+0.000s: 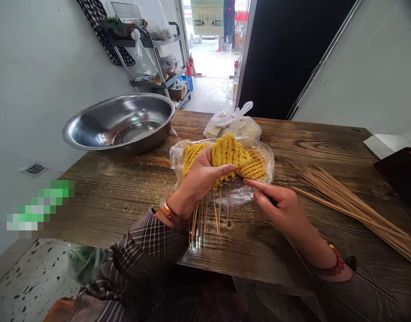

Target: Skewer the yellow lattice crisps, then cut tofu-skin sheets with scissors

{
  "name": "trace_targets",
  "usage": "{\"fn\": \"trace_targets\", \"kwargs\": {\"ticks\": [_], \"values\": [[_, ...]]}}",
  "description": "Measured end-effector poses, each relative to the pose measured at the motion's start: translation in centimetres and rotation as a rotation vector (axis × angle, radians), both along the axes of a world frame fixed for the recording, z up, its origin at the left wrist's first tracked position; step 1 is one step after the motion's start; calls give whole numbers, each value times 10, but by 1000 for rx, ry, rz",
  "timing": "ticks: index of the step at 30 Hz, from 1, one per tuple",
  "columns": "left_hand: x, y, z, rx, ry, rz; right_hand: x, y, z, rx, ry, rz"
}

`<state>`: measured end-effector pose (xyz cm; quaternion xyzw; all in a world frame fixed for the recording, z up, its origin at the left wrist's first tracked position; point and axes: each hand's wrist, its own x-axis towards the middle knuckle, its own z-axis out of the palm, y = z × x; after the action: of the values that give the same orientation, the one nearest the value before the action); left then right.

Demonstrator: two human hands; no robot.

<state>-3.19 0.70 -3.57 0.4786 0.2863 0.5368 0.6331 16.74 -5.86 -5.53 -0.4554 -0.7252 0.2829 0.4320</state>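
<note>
My left hand (pixel 200 179) is closed around a yellow, lattice-cut food piece (pixel 227 154), thumb across its front. Several thin sticks hang down below that hand, and some run up into the yellow food. My right hand (pixel 281 203) pinches a thin bamboo skewer (pixel 301 259), whose lower end trails beneath the wrist. Its fingertips are just right of the held piece; whether the skewer tip touches the food I cannot tell. More yellow lattice pieces (pixel 259 167) lie behind the hands on an opened clear plastic bag (pixel 242 197).
A loose bundle of bamboo skewers (pixel 356 205) lies at the right of the wooden table (pixel 326 143). A large steel basin (pixel 148 138) stands at the back left. A knotted plastic bag (pixel 234 123) with pale contents sits behind the food. Beyond are a shelf cart (pixel 148 42) and a doorway.
</note>
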Motion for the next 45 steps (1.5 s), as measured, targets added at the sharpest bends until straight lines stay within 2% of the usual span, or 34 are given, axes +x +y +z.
{"fn": "trace_targets", "kwargs": {"ticks": [7, 14, 23, 29, 40, 45], "values": [[1, 0, -8, 109, 151, 99, -1, 2, -2, -1, 11, 23], [1, -1, -8, 120, 224, 187, -2, 2, -2, -2, 14, -7], [2, -2, -11, 123, 257, 213, -4, 2, -4, 8, 43, -12], [4, -5, -12, 106, 199, 184, -6, 2, -5, 23, 36, -19], [11, -9, -11, 170, 320, 213, -9, 3, -7, 30, 28, -49], [12, -12, -10, 152, 284, 189, -9, 4, -7, 41, 12, -71]]}}
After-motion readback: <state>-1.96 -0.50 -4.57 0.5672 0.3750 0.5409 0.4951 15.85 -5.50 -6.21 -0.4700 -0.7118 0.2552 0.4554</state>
